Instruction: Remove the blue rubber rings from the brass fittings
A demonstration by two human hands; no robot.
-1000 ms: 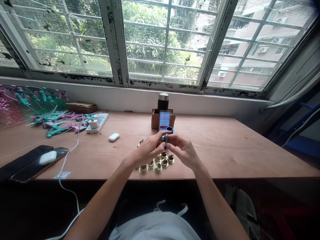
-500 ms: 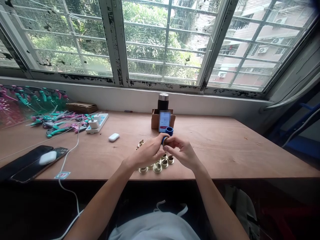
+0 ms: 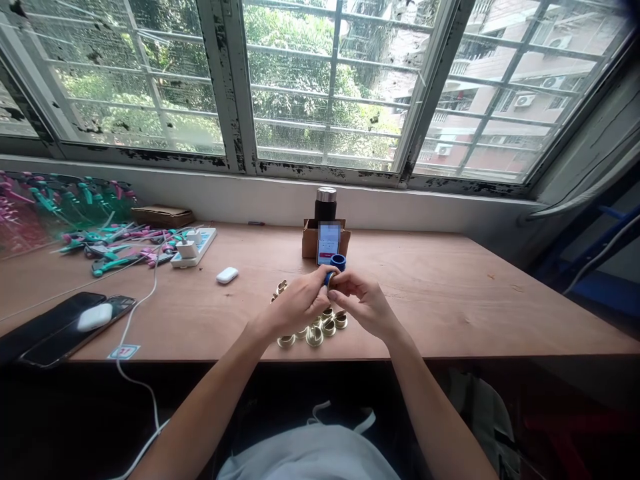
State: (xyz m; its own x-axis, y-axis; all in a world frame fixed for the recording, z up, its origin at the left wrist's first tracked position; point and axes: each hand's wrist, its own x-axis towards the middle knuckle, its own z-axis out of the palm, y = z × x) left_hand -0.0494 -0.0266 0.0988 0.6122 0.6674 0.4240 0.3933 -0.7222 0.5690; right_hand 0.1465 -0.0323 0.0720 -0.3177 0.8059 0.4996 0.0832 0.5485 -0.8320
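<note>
Between my hands is a small blue ring-shaped piece with a gold rim [image 3: 329, 279], turned on its side. My left hand [image 3: 303, 299] grips it with fingers and thumb, partly covering it. From the other side, my right hand [image 3: 364, 300] pinches at its gold rim with thumb and fingertips. Just behind them stands another blue ring-shaped piece [image 3: 339, 261], its open top showing. Several small gold metal cups [image 3: 315, 335] lie on the wooden table [image 3: 425, 293] beneath and beside my hands; my left hand hides some of them.
Behind my hands, a phone [image 3: 328, 244] leans on a cardboard box [image 3: 310, 241] with a dark bottle [image 3: 326, 207]. To the left are a white case [image 3: 227, 275], a power strip [image 3: 203, 247], pink and teal tools [image 3: 113, 261], cables and dark phones [image 3: 80, 333].
The blue piece with the gold rim has turned slightly between my fingers. Both hands stay in nearly the same place.
</note>
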